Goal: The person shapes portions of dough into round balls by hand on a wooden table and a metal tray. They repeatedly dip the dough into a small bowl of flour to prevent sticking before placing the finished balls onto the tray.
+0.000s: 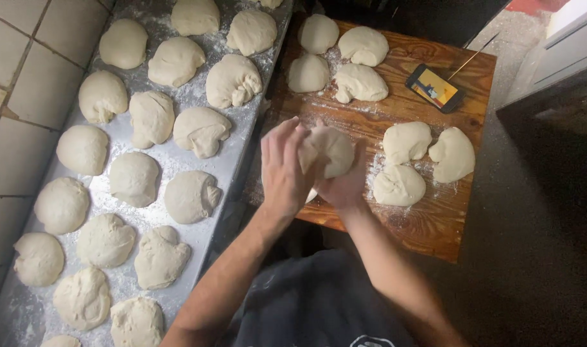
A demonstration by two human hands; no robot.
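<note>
Over the floured brown wooden worktop (pixel 428 222), we cup both hands, left (pixel 282 168) & right (pixel 345 186), round pale dough ball (pixel 332 149), grip clamped; keep pressure even.

Both my forearms reach forward and converge. My left hand (pixel 284 168) is upright, fingers (pixel 274 140) together and curled inward; my right hand (pixel 345 186) cups from beneath, palm facing left.

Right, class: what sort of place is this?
Probably a bakery or pizza kitchen: rows of dough balls on a floured metal table, more on a wooden board, and both hands shaping one.
</note>
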